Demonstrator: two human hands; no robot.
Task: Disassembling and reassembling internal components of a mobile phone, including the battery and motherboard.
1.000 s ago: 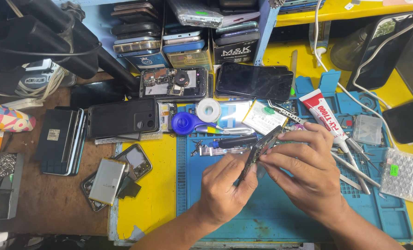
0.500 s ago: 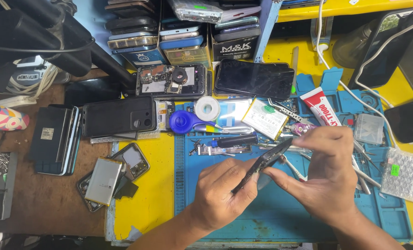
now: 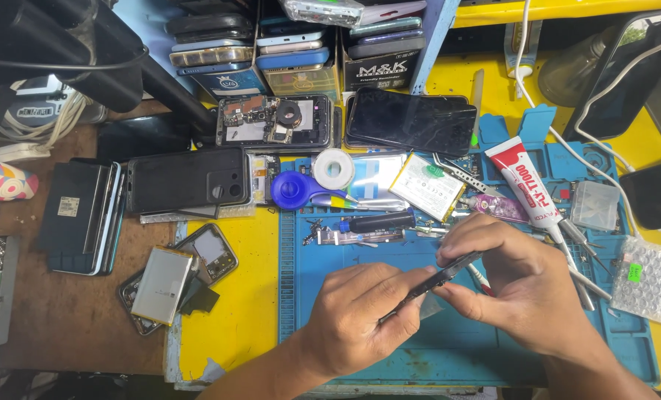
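Observation:
Over the blue work mat (image 3: 449, 348), both hands hold a thin dark phone (image 3: 436, 280) seen edge-on and tilted. My left hand (image 3: 360, 315) grips its lower end. My right hand (image 3: 519, 285) pinches its upper end between thumb and fingers. A white glue tube (image 3: 527, 181) with a red cap end lies just beyond my right hand. A black pen-like tool (image 3: 379, 221) and small metal parts lie on the mat beyond my left hand.
An opened phone (image 3: 275, 122), a dark phone (image 3: 412, 121) and a black phone case (image 3: 186, 179) lie at the back. A blue suction tool (image 3: 295, 190), tape roll (image 3: 333, 168), battery (image 3: 427, 187) and loose battery (image 3: 158, 285) surround the mat. Stacked phones (image 3: 219, 52) fill a shelf. Bubble wrap (image 3: 653, 281) lies right.
Both hands have shifted with the phone toward the lower right on the mat, and the phone now lies flatter between them. The right hand's grip on its upper end has turned.

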